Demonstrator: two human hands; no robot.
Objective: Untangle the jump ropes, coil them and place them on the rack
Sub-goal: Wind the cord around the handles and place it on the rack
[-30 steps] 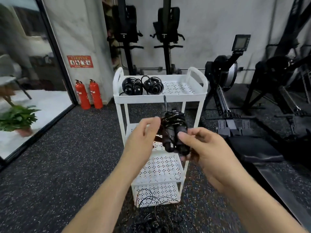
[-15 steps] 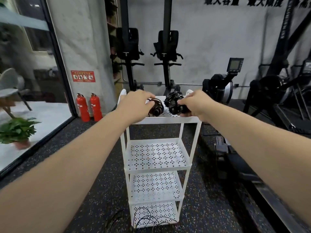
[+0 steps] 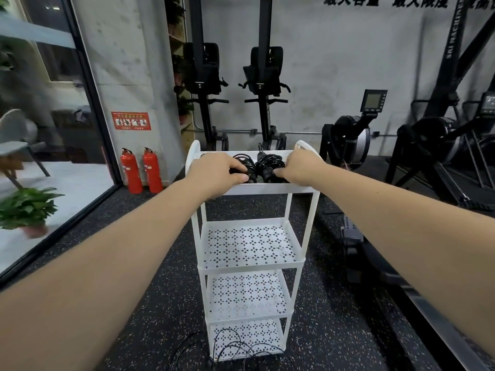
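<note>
A white rack point(image 3: 292, 188) with several perforated shelves stands in front of me. Coiled black jump ropes lie side by side on its top tray. My left hand point(image 3: 217, 170) reaches over the tray's left part, its fingers and thumb curled round one coiled rope point(image 3: 245, 163). My right hand point(image 3: 301, 167) grips the handles of another coiled rope point(image 3: 269, 163) that sits just right of the first. A tangle of loose black ropes point(image 3: 235, 346) lies on the floor at the rack's foot. My left hand hides whatever lies at the tray's far left.
Two red fire extinguishers point(image 3: 140, 170) stand by the wall at left, beside a glass wall with a potted plant point(image 3: 26, 207) behind it. Rowing machines point(image 3: 348, 145) and black frames fill the right side. Speckled rubber floor point(image 3: 134, 250) surrounds the rack.
Both hands carried the coiled rope from chest height up to the rack's top tray. It now sits there beside the other coils, and my left hand has settled on the neighbouring coil.
</note>
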